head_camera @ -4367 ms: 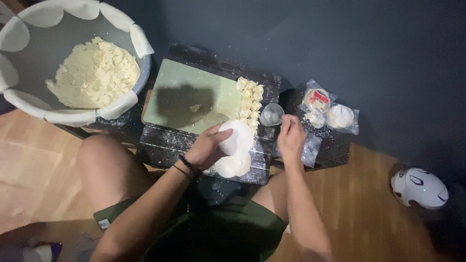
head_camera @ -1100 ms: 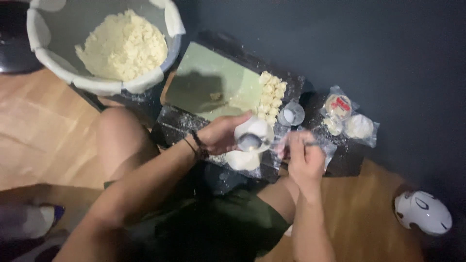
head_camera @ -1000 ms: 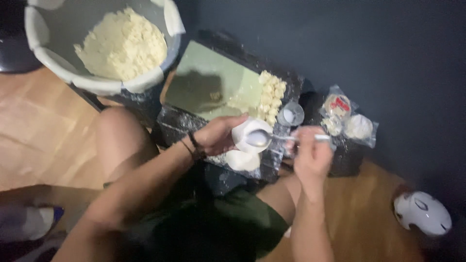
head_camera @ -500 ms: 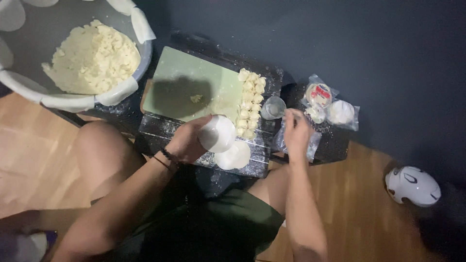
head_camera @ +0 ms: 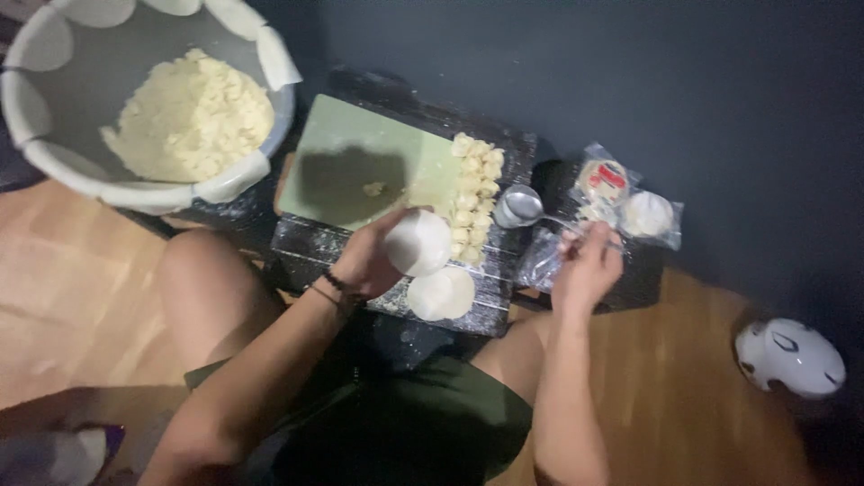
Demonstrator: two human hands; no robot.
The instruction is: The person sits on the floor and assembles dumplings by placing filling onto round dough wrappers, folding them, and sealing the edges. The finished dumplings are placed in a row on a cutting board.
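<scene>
Left hand [head_camera: 364, 263] – fingers closed under one round white dough wrapper [head_camera: 418, 241]. Right hand [head_camera: 587, 265] grips one metal spoon [head_camera: 522, 205]. Two flat wrappers [head_camera: 440, 293] just below – on the board.

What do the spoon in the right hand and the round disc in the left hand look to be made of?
Spoon: apparently polished metal, since its bowl is silvery and glints. The right hand grips its handle. Round disc in the left hand: most likely thin raw dough, a dumpling wrapper; it is matte, pale white, and matches the stacked wrappers on the flour-dusted board.
</scene>
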